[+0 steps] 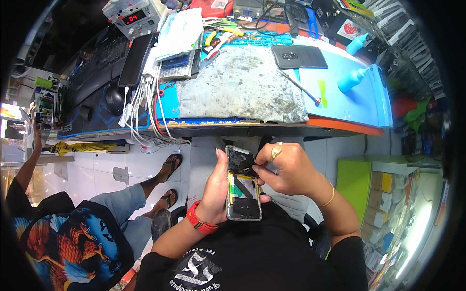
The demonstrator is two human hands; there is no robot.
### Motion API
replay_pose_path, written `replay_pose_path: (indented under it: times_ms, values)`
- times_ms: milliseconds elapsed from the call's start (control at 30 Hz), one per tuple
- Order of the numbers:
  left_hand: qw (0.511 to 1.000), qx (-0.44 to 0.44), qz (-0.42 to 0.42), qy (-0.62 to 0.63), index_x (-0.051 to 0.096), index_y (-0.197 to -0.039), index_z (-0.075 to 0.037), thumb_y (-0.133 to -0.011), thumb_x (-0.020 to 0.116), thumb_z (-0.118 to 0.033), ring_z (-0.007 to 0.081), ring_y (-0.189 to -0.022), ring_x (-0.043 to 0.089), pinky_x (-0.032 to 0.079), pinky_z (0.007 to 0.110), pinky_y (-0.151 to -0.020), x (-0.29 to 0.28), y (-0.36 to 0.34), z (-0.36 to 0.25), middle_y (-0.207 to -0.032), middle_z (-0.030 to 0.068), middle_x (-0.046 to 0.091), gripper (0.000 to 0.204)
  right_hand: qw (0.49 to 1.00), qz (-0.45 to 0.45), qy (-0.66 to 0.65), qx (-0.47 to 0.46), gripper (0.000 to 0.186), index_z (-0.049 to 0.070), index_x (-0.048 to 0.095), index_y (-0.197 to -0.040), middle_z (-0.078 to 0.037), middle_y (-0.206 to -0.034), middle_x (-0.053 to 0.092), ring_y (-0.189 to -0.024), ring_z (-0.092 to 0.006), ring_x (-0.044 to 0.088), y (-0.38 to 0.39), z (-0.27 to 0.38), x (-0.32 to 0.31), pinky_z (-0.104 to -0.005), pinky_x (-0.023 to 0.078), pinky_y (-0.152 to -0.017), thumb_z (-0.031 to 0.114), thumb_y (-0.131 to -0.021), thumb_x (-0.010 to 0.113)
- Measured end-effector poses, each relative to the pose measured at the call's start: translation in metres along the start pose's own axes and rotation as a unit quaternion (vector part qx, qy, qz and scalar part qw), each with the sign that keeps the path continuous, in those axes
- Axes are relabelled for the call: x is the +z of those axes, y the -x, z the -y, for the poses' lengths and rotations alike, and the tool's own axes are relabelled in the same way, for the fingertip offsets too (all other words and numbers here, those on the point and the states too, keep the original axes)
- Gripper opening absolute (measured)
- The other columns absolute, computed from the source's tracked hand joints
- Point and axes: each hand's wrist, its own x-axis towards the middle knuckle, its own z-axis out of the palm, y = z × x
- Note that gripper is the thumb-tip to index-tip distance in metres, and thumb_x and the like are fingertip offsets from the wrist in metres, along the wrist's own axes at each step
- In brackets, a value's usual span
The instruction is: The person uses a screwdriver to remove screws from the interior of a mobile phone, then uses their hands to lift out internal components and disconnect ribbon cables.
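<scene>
An opened smartphone (244,203) with its back off shows a battery and a black inner cover (240,162) at the top. My left hand (215,189), with a red wristband, holds the phone along its left side. My right hand (281,167), wearing a gold ring and thin bracelet, is pinched at the upper right of the phone on the dark cover; what exactly is between the fingertips is too small to make out. Above, on the desk, lies a stained grey work mat (238,85).
A dark phone (300,57), a blue pad (354,106) with blue bottles (350,81), white cables (145,102), a power supply (133,19) and tools lie on the desk. A seated person (77,237) is at my left. A lit display shelf (383,203) stands at right.
</scene>
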Motion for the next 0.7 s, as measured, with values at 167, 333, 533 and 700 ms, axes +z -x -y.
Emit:
replay_pose_path:
  times_ms: [167, 333, 533, 700]
  values:
    - [1.0, -0.01, 0.007, 0.027, 0.059, -0.144, -0.006, -0.111, 0.022, -0.078, 0.0244, -0.107, 0.07, 0.07, 0.058, -0.088, 0.001, 0.0, -0.004, -0.125, 0.0124, 0.068, 0.088, 0.997, 0.0, -0.062, 0.039, 0.024, 0.003, 0.069, -0.106, -0.014, -0.089, 0.077, -0.078, -0.0306, 0.079, -0.002, 0.0, -0.001, -0.0407, 0.061, -0.066, 0.005, -0.088, 0.083]
    - [1.0, -0.013, 0.007, 0.002, 0.057, -0.147, -0.006, -0.11, 0.02, -0.079, 0.0283, -0.113, 0.074, 0.07, 0.055, -0.089, 0.003, 0.003, -0.006, -0.127, 0.014, 0.069, 0.089, 0.992, 0.033, 0.094, -0.079, 0.039, 0.004, 0.068, -0.111, -0.009, -0.086, 0.072, -0.073, -0.0283, 0.074, -0.008, 0.011, -0.004, -0.0408, 0.057, -0.063, 0.009, -0.078, 0.088]
    - [0.999, 0.004, 0.016, 0.04, 0.054, -0.151, -0.008, -0.112, 0.019, -0.076, 0.0262, -0.117, 0.075, 0.066, 0.046, -0.097, -0.007, -0.002, 0.004, -0.13, 0.0131, 0.071, 0.085, 0.949, 0.064, 0.256, -0.172, 0.026, 0.009, 0.064, -0.101, -0.003, -0.078, 0.059, -0.069, -0.02, 0.066, -0.011, 0.023, 0.004, -0.0341, 0.052, -0.063, 0.019, -0.08, 0.076]
    - [0.997, -0.003, -0.063, -0.05, 0.054, -0.15, -0.008, -0.114, 0.017, -0.073, 0.02, -0.116, 0.075, 0.064, 0.039, -0.099, 0.004, 0.0, 0.004, -0.127, 0.0099, 0.071, 0.083, 0.937, 0.089, 0.289, -0.175, 0.011, 0.01, 0.06, -0.094, -0.001, -0.076, 0.056, -0.065, -0.0186, 0.065, -0.014, 0.03, 0.004, -0.0339, 0.051, -0.056, 0.018, -0.093, 0.067]
